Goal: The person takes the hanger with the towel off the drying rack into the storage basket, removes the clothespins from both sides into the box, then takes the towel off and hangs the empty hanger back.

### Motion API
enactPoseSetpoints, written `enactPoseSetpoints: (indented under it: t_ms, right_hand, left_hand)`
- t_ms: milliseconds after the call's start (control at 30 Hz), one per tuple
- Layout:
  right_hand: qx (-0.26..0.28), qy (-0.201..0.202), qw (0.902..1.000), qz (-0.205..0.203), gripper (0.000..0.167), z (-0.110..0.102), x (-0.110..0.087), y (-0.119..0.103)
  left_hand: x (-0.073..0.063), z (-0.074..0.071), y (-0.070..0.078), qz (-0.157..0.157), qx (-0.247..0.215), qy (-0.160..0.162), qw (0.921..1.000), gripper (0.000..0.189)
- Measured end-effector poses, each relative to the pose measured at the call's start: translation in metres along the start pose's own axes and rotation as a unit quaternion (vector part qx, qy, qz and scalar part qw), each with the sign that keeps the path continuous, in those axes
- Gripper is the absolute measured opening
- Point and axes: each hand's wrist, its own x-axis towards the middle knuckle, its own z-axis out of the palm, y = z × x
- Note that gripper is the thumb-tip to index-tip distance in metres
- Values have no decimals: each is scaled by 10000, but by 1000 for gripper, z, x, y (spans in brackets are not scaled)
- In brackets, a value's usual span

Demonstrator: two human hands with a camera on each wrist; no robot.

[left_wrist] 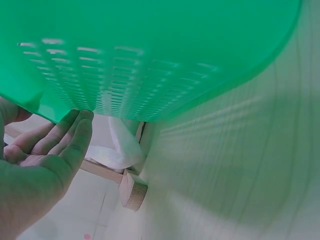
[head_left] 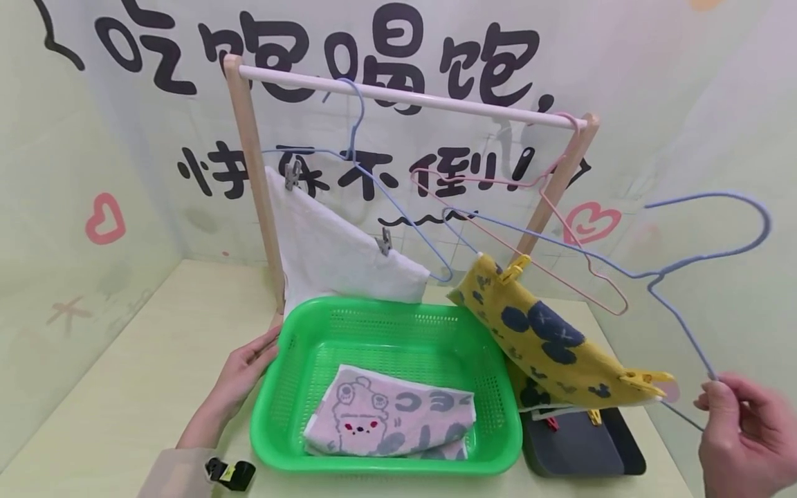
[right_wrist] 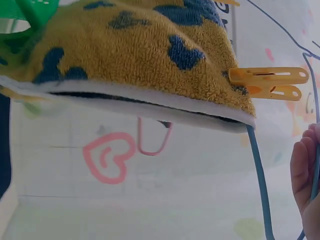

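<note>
My right hand (head_left: pixel 744 432) pinches a blue hanger (head_left: pixel 681 325) by its side, lifted at the right. Over that hanger lies a yellow towel (head_left: pixel 548 339) with dark blue patterns, fastened by yellow clothespins (head_left: pixel 644 379); in the right wrist view the hanger wire comes out of the towel's (right_wrist: pixel 130 55) end. My left hand (head_left: pixel 243 373) touches the left outer side of a green basket (head_left: pixel 264 422). In the left wrist view, its fingers (left_wrist: pixel 75 137) look fairly straight against the basket wall. A folded pink and grey towel (head_left: pixel 386 415) lies inside the basket.
Behind the basket stands a rack with a white bar (head_left: pixel 405 97). It carries a blue hanger (head_left: pixel 398 204) with a white cloth (head_left: pixel 336 242) clipped by grey clothespins, and a pink hanger (head_left: pixel 498 181). At the right, a dark tray (head_left: pixel 573 449) holds clothespins, partly under the yellow towel.
</note>
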Motion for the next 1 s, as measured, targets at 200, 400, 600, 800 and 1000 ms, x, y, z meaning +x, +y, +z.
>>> enactPoseSetpoints:
  t_ms: [200,400,600,800,1000]
  right_hand:
    - [445,-24,9982,398,8,10,19,-14]
    - [2045,-357,9781,-126,3,47,23,-23]
    - [2101,-1046,9691,-756,4,81,8,-23]
    - [1548,-1830,9633,-1211,20,102,-3,-18]
    - [1729,-2350,9479,-1279,21,124,-12,-17]
  left_hand:
    - [2,0,-1,21,-10,-5,10000,50]
    - [1,-1,-1,60,-49,16,10000,50]
    - [2,0,-1,193,-181,-71,9996,49]
    - [2,-1,-1,184,-202,-46,9996,50]
    - [1,-1,-2,110,-326,-61,9994,50]
